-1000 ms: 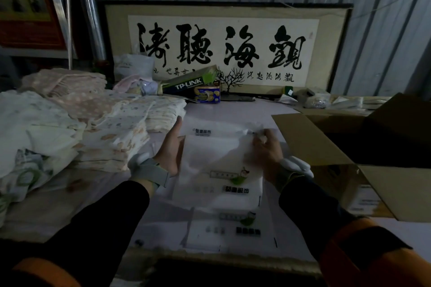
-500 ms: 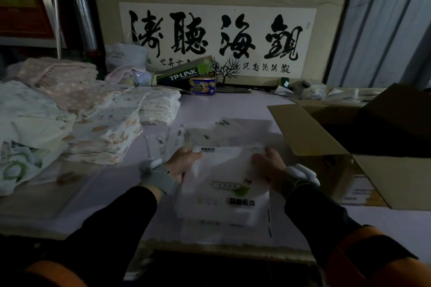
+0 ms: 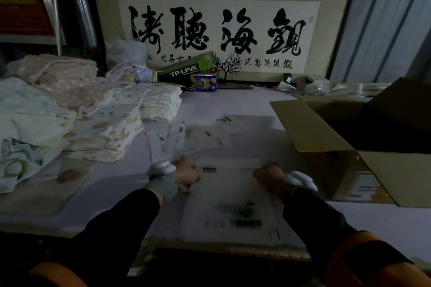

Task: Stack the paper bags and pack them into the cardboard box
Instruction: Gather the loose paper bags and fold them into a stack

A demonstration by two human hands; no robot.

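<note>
A stack of white paper bags (image 3: pixel 229 202) with small green and black print lies at the table's front edge. My left hand (image 3: pixel 186 175) grips the stack's upper left edge with curled fingers. My right hand (image 3: pixel 267 176) grips the upper right edge the same way. Several more flat bags (image 3: pixel 198 134) lie scattered on the table just behind. The open cardboard box (image 3: pixel 312 133) stands at the right, its flaps spread and its inside dark.
Piles of folded printed cloth (image 3: pixel 105 128) fill the left of the table. A TP-LINK carton (image 3: pixel 184 70), a small blue tin (image 3: pixel 204 82) and a framed calligraphy panel (image 3: pixel 221 28) stand at the back. Small packets (image 3: pixel 319 87) lie behind the box.
Both hands have pulled the bag stack toward the table's front edge and curled onto its top corners. The scattered bags behind are now uncovered.
</note>
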